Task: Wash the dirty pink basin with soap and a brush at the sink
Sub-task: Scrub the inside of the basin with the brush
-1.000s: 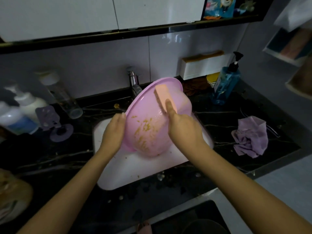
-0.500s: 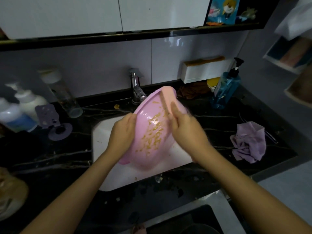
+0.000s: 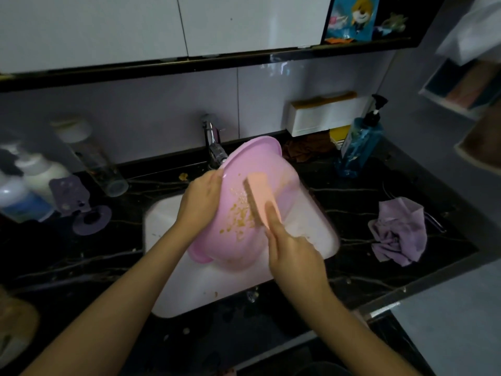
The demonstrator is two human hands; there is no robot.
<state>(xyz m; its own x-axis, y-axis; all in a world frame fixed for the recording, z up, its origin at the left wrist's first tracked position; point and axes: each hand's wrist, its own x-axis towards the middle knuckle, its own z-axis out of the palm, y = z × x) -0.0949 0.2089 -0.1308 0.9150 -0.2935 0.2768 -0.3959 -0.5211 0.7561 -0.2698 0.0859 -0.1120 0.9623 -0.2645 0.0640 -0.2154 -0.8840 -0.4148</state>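
The pink basin is tilted over the white sink, its inside facing me and smeared with yellowish food bits. My left hand grips its left rim. My right hand presses an orange sponge with a brown scrubbing side against the inner wall, next to the smears. The chrome tap stands just behind the basin's upper rim.
A blue pump soap bottle stands at the back right of the black counter. A crumpled purple cloth lies on the right. White pump bottles, a clear bottle and a purple holder crowd the left.
The basin has tipped so its inside faces me more openly. My right hand has slid the sponge down from the upper rim to the middle of the inner wall.
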